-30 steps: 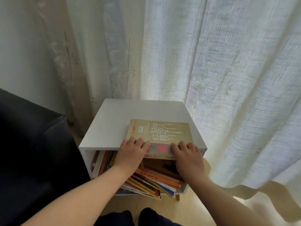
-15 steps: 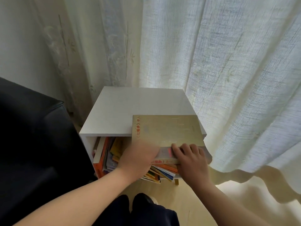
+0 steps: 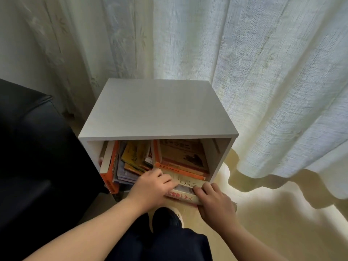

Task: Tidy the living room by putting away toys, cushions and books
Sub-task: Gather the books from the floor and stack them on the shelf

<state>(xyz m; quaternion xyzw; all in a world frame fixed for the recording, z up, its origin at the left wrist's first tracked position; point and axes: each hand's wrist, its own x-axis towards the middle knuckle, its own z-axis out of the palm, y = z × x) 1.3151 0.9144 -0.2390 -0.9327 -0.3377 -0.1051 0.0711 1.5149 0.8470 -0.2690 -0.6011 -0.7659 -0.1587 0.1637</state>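
Observation:
A tan book (image 3: 185,187) with red characters lies flat at the open front of the white cabinet (image 3: 158,113), low down in front of an orange-spined book (image 3: 180,170). My left hand (image 3: 152,187) holds its left edge, fingers over the cover. My right hand (image 3: 214,200) grips its near right corner, fingers curled over the top. Inside the cabinet, several books (image 3: 130,162) lean and lie stacked, with an orange and white one (image 3: 111,166) upright at the left.
A black sofa arm (image 3: 35,147) stands close on the left of the cabinet. Sheer white curtains (image 3: 263,81) hang behind and to the right, pooling on the pale floor (image 3: 273,223). My dark trouser legs and a shoe (image 3: 167,219) are below the hands.
The tan book has come off the cabinet's top and gone down to the open front, both hands moving with it. The top now lies bare.

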